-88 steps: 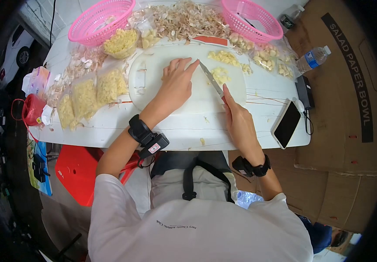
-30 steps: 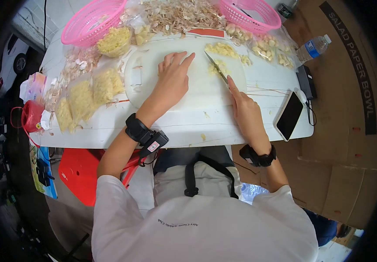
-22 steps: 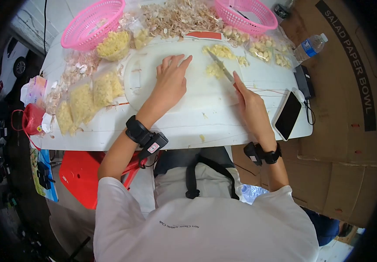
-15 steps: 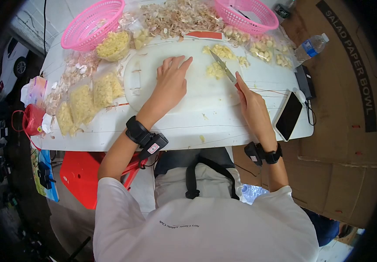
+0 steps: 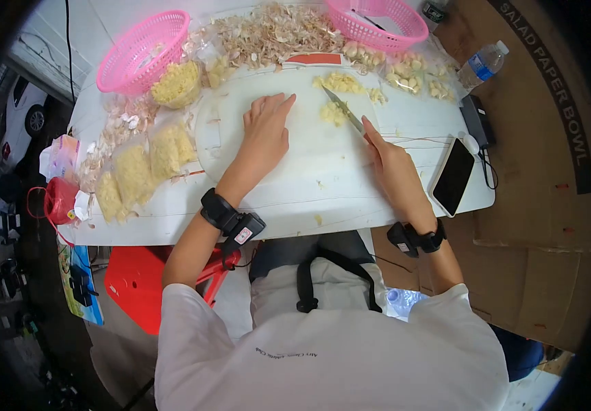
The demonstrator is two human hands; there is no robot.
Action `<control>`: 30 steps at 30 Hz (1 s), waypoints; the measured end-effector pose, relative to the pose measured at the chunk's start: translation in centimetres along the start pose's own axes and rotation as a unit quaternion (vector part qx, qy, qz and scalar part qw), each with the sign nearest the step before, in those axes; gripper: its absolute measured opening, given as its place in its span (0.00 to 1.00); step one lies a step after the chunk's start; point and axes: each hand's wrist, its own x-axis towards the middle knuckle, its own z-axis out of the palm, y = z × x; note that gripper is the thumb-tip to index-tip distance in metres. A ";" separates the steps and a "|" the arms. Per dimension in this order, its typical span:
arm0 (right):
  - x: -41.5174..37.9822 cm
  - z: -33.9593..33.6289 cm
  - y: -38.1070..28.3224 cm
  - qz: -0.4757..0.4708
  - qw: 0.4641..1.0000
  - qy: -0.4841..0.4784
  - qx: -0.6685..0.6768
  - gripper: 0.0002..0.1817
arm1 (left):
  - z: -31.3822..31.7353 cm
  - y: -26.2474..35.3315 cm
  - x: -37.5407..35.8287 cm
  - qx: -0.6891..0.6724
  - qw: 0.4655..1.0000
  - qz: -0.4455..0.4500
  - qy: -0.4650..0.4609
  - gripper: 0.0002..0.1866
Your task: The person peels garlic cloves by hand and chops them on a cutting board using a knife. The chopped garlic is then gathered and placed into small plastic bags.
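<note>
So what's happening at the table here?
One person is working with two bare hands. The right hand grips a knife, its blade beside small yellow pieces on a white cutting board. The left hand is on or just above the board, nothing visible in it. Filled bags lie left; papery skins are heaped behind.

A white lettered T-shirt (image 5: 329,370) is worn with black wrist straps (image 5: 218,210).
</note>
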 end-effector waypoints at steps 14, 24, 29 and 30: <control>0.4 -0.1 0.8 -0.015 0.997 0.061 0.047 0.27 | -0.3 0.3 -0.1 -0.008 1.000 -0.008 0.004 0.35; -0.2 1.0 -0.2 -0.004 0.999 0.049 0.019 0.27 | -0.1 0.1 -0.1 0.003 1.000 -0.005 -0.004 0.35; 0.1 -0.1 0.6 -0.030 0.996 0.036 0.080 0.28 | -0.1 0.2 0.1 -0.001 1.000 -0.007 -0.003 0.35; 0.1 -0.3 0.7 -0.032 0.996 0.038 0.080 0.28 | -0.2 0.3 0.0 -0.006 1.000 -0.013 -0.006 0.35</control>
